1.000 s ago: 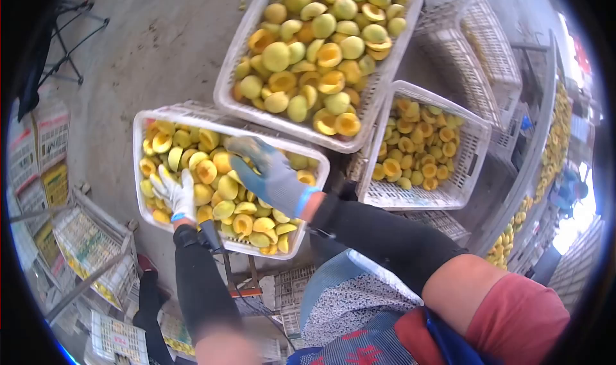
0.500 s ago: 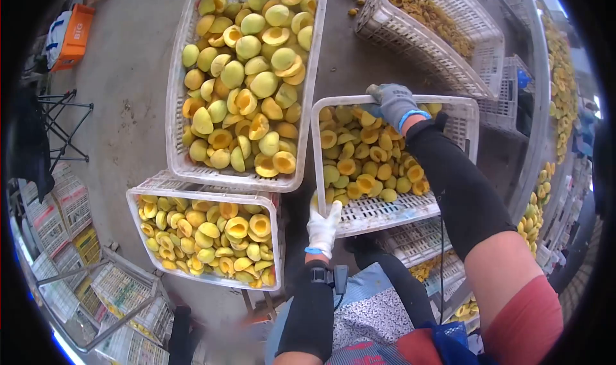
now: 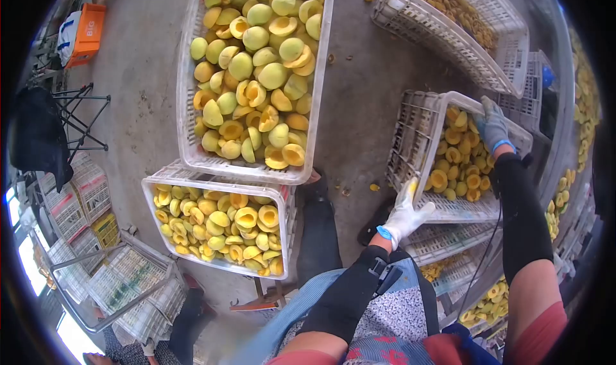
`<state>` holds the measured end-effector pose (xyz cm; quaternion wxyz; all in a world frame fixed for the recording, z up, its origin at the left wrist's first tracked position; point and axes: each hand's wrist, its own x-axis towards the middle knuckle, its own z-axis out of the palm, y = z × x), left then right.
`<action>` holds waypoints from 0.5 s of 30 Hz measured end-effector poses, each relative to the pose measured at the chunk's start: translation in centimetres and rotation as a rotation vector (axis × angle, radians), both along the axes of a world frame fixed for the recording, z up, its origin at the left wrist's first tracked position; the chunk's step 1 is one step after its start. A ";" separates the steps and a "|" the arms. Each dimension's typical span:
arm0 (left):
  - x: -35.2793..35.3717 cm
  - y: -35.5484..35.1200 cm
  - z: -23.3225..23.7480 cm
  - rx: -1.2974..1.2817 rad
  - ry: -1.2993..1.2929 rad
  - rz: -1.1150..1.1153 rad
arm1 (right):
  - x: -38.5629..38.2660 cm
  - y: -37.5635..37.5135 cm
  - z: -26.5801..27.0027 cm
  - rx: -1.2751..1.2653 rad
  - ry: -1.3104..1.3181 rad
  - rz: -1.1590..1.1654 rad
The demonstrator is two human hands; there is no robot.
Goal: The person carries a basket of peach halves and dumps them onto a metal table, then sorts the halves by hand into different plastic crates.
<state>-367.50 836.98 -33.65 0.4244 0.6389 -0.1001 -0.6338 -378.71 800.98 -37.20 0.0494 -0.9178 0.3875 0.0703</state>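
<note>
A white plastic crate [image 3: 420, 134] of halved yellow fruit [image 3: 457, 166] is tilted on the right, its side wall facing left. My left hand [image 3: 405, 215], in a white glove, grips its near left corner, thumb pointing right. In a grey glove, my right hand [image 3: 493, 126] holds the far rim near the right side; some of its fingers are hidden. To the left stands a large crate [image 3: 323, 95] full of fruit halves that look like peaches. Below that one sits a smaller tilted crate [image 3: 282, 236], also filled with halves.
Stacked crates [image 3: 443, 240] stand beneath the held crate. A crate of brownish pieces [image 3: 449, 47] is at the back right. A metal frame [image 3: 564, 108] runs along the right. Left are a folding stool [image 3: 80, 118], an orange box [image 3: 86, 34] and another person's hand [image 3: 149, 347].
The held crate has moved right, away from the large crate, and turned so its left wall shows. Both hands moved right with it. My leg now shows between the crates.
</note>
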 end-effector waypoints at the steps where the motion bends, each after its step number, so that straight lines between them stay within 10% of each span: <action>1: 1.5 -0.2 1.6 -0.030 -0.001 -0.013 | 0.3 1.7 0.8 -0.008 -0.074 -0.050; 7: 23.0 3.3 7.7 -0.056 -0.560 0.556 | 13.0 17.7 4.5 0.789 -0.641 -0.600; 10: 34.7 7.2 5.5 0.062 -1.152 0.488 | 22.0 21.2 5.7 1.073 -0.591 -0.695; 15: 50.3 6.7 2.5 0.325 -1.379 0.268 | 35.7 21.0 0.9 1.225 -0.520 -0.796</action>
